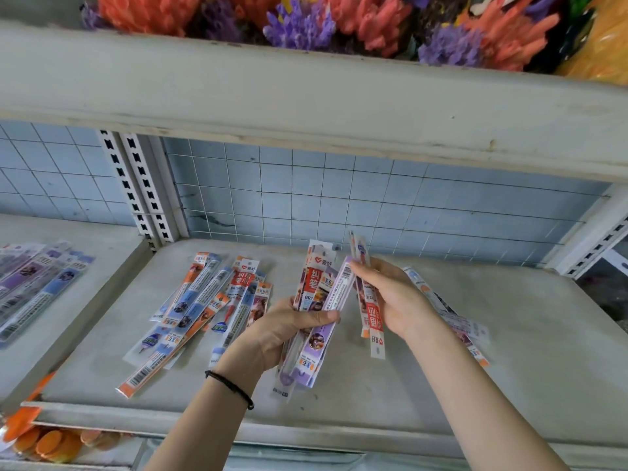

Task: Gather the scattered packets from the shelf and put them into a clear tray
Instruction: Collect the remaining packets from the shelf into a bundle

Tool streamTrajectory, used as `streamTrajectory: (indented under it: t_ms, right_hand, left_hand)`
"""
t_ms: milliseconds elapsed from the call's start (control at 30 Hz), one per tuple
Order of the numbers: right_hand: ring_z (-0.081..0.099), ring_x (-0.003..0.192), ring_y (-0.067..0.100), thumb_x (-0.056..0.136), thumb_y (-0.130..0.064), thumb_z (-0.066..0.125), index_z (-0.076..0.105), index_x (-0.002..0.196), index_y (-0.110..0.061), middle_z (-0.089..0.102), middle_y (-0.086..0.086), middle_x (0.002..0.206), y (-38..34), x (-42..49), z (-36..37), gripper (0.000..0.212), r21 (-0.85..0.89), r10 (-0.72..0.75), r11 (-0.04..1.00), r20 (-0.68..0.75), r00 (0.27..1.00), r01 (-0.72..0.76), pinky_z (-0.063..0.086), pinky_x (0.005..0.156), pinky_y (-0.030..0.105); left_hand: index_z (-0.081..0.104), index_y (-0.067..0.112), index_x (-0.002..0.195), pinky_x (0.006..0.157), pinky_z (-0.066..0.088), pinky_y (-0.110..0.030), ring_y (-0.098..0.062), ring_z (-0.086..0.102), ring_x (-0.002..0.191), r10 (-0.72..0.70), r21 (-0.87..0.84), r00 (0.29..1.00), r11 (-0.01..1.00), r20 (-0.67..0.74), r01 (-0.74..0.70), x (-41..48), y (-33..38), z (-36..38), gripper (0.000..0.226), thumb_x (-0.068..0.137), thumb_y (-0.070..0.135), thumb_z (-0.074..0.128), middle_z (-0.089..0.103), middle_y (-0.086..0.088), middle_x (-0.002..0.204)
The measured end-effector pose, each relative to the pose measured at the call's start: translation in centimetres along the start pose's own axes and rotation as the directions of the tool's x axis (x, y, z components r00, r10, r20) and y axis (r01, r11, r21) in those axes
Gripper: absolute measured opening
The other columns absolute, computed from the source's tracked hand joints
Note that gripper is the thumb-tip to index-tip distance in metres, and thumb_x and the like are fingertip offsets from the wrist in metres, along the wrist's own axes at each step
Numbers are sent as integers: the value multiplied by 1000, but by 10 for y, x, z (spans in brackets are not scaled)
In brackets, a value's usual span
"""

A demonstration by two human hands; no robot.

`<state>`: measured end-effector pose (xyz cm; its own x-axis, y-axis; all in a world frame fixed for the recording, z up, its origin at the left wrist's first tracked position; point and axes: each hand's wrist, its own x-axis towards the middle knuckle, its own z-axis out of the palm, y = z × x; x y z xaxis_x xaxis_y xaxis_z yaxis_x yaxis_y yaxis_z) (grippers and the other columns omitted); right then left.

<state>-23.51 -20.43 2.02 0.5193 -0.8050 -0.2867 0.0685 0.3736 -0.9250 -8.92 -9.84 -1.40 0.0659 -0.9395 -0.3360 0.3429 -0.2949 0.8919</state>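
**Packet gather: partway, nothing going into a tray yet**

The left hand (282, 331) is gripping a fanned bundle of packets (317, 329) upright over the shelf (526, 351), with the thumb lying across the front. The right hand (390, 297) is pinching a couple more packets (372, 317) just beside the bundle at its 3 o'clock, probably feeding them in.

Left on the shelf:
- A loose pile (204, 307) is lying at 9 o'clock from the left hand.
- A few strays (458, 324) are lying at 3 o'clock, behind the right wrist.

My estimate is well under half gathered and none trayed. A clear-looking rim (272, 458) is showing at 6 o'clock, but I can't tell if it's the tray.

The red labels are reading "爱好" beside a heart logo. Barcodes are showing too, and the rest is too blurred to read.
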Motion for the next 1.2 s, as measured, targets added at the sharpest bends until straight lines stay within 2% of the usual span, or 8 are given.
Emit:
streamTrajectory:
  t_ms: [167,367,533,667,767,867,1033,1200]
  right_hand:
    - [63,72,17,75,-10,76,72,92,-11,71,0,74,0,5,-1,17,-26,29,999,-58,998,-30,47,66,30]
    - [60,68,16,79,-13,72,62,79,-11,67,1,70,0,8,-13,10,221,129,971,-170,977,-90,47,65,32]
    - [62,68,17,84,-11,68,58,81,-13,66,1,70,6,9,-18,11,487,193,873,-283,940,-32,50,64,39]
    - [65,77,21,84,-12,68,54,95,-8,65,6,86,12,10,-13,18,568,227,823,-343,911,9,54,81,45]
    - [68,87,26,80,-12,72,55,114,-5,69,9,97,21,9,-4,38,510,203,860,-318,926,-14,54,86,48]
    - [67,96,33,77,-11,73,56,113,-2,69,15,103,31,5,4,41,405,225,905,-202,953,-128,55,83,48]
    - [64,68,24,79,-6,69,59,84,-6,68,9,70,35,-9,4,12,273,279,929,-69,958,-251,53,71,41]
    - [61,58,15,65,-9,76,59,96,-6,68,4,68,34,-22,8,35,39,270,961,64,961,-273,48,58,29]
  left_hand:
    - [67,7,92,62,54,-27,-18,68,63,-19,47,998,999,55,17,-1,4,-1,27,66,13,75,73,-8,77]
    - [62,6,100,52,53,-25,-16,61,53,15,-276,990,960,-138,-53,4,-4,-13,39,80,39,61,68,-9,79]
    - [55,16,86,55,50,-23,-11,50,53,118,-555,980,811,-159,-188,13,-14,-11,35,78,50,58,53,3,65]
    - [57,17,95,57,48,-23,-9,50,56,211,-542,951,783,-228,-304,14,-17,1,36,74,46,59,54,4,71]
    - [57,10,98,55,52,-24,-12,62,59,251,-380,937,864,-244,-330,12,-12,11,36,76,38,62,63,0,73]
    - [63,11,93,67,55,-31,-19,72,77,293,-298,916,880,-275,-371,14,-6,13,22,85,31,59,75,-4,84]
    - [60,18,87,76,56,-35,-19,67,87,348,-403,873,785,-341,-471,17,1,5,7,89,24,57,71,-6,98]
    - [54,16,85,66,57,-32,-19,69,72,349,-453,848,730,-398,-512,20,1,1,10,91,23,58,69,-4,73]
